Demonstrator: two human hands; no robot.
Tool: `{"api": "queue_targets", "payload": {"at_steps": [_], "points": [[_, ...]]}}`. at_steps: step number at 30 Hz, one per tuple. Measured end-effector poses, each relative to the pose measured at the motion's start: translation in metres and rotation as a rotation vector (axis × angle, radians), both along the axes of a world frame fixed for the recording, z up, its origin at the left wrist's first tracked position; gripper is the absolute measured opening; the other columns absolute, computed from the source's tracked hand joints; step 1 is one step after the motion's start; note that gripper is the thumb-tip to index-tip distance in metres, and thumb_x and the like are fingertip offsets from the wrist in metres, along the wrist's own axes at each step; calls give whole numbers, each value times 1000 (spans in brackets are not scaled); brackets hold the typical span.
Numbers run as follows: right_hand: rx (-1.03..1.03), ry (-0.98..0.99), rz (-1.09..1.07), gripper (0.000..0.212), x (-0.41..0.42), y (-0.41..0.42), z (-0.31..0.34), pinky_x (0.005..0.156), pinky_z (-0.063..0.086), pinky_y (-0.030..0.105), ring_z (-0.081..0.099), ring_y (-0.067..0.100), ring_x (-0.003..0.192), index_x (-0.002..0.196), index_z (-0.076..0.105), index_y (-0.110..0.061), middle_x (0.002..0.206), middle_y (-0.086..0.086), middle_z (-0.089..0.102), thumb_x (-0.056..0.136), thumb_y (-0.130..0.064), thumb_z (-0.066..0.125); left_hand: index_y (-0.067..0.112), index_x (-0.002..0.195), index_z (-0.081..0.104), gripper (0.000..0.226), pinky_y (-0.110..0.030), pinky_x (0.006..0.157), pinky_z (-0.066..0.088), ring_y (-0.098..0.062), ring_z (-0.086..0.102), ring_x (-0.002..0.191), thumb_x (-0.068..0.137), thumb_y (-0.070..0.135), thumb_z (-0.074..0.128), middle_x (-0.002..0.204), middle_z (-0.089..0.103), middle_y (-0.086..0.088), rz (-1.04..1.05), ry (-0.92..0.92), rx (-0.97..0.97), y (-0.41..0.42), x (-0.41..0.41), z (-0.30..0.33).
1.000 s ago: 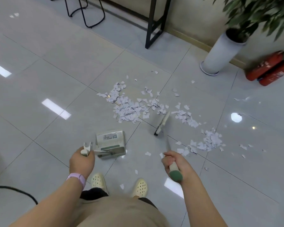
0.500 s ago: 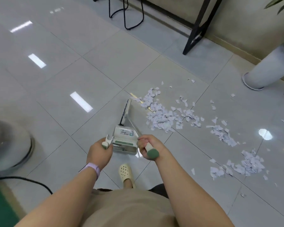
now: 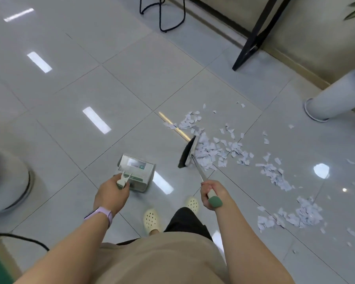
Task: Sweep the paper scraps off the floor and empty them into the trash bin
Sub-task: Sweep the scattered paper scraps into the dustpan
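Note:
White paper scraps [image 3: 211,148] lie strewn over the grey tile floor, with a second heap [image 3: 299,216] at the lower right. My right hand [image 3: 212,194] grips the green-tipped handle of a broom. The broom's dark head [image 3: 188,152] rests on the floor at the left edge of the main scrap pile. My left hand [image 3: 111,193] holds the handle of a grey-green dustpan [image 3: 135,171], which stands on the floor left of the broom head.
A round grey base [image 3: 6,181] sits at the left edge, with a black cable [image 3: 19,238] below it. A white planter [image 3: 334,99] stands at the right. Black table legs [image 3: 254,37] and a wire chair frame [image 3: 164,15] are at the top.
The broom head has moved right, from beside the dustpan to the left edge of the scrap pile. The view shifted too; both hands keep their grips.

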State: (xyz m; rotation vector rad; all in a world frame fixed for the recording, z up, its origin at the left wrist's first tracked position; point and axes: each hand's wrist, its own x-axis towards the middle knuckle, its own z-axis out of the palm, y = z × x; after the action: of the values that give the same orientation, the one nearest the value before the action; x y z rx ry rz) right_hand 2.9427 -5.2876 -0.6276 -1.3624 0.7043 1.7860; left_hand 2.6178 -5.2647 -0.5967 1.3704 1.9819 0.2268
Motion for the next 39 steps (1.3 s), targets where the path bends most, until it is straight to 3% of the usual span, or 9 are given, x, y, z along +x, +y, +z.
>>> {"api": "queue_targets", "payload": {"at_steps": [6, 12, 16, 21, 25, 28, 31, 34, 39], "points": [[-123, -218, -120, 19, 92, -47, -1, 29, 36, 17, 36, 9, 29, 83, 43, -12, 48, -3, 37, 88, 4, 52, 26, 107, 70, 18, -32, 67, 45, -25, 60, 76, 93, 22, 59, 81, 68, 0, -19, -77, -10, 42, 68, -5], [-263, -409, -124, 21, 175, -18, 27, 33, 38, 16, 41, 14, 25, 70, 44, -15, 39, -2, 40, 85, -3, 51, 24, 101, 68, 10, -34, 68, 48, -28, 61, 76, 93, 22, 61, 82, 68, -5, -99, -123, -25, 90, 145, -4], [-201, -466, -188, 32, 196, 15, 48, 33, 37, 14, 42, 16, 29, 60, 36, -13, 35, 0, 40, 87, 2, 43, 25, 91, 63, 5, -40, 70, 53, -34, 62, 75, 93, 21, 62, 77, 67, -7, -70, -183, -4, 116, 189, 1], [-109, -388, -137, 23, 163, 66, 65, 46, 43, 24, 46, 20, 54, 66, 42, -10, 62, 7, 46, 83, 3, 44, 17, 95, 68, 6, -32, 59, 47, -30, 60, 69, 93, 18, 63, 76, 67, -8, -9, -181, 22, 147, 194, -1], [-19, -289, -24, 28, 111, 121, 77, 41, 40, 19, 42, 16, 43, 59, 39, -14, 53, 2, 43, 82, 2, 44, 17, 96, 69, 7, -31, 58, 48, -29, 59, 67, 93, 18, 62, 75, 66, -9, 54, -187, 49, 165, 179, 3], [38, -240, 51, 37, 69, 162, 89, 35, 35, 18, 38, 14, 34, 52, 37, -15, 44, 0, 39, 83, 1, 46, 31, 90, 66, 11, -36, 61, 52, -28, 60, 66, 94, 22, 61, 72, 67, -6, 57, -189, 56, 180, 153, 5], [119, -184, 101, 32, 18, 208, 91, 34, 32, 17, 34, 13, 32, 58, 38, -14, 42, 0, 36, 83, 2, 48, 43, 85, 60, 18, -33, 60, 51, -25, 62, 66, 95, 27, 61, 69, 67, -1, -16, -149, 48, 209, 114, 6], [163, -82, 127, 19, -41, 254, 86, 35, 32, 17, 31, 10, 35, 75, 43, -12, 48, -1, 34, 84, 4, 49, 40, 95, 63, 11, -30, 62, 49, -20, 63, 72, 94, 28, 61, 74, 68, 5, -86, -78, 30, 248, 64, 9], [255, 61, 220, 28, -123, 332, 75, 32, 33, 17, 33, 10, 31, 67, 37, -14, 45, -3, 34, 87, 3, 47, 35, 92, 65, 16, -32, 65, 50, -26, 64, 72, 90, 18, 65, 73, 69, 1, 53, -89, 37, 306, -16, 24]]}}
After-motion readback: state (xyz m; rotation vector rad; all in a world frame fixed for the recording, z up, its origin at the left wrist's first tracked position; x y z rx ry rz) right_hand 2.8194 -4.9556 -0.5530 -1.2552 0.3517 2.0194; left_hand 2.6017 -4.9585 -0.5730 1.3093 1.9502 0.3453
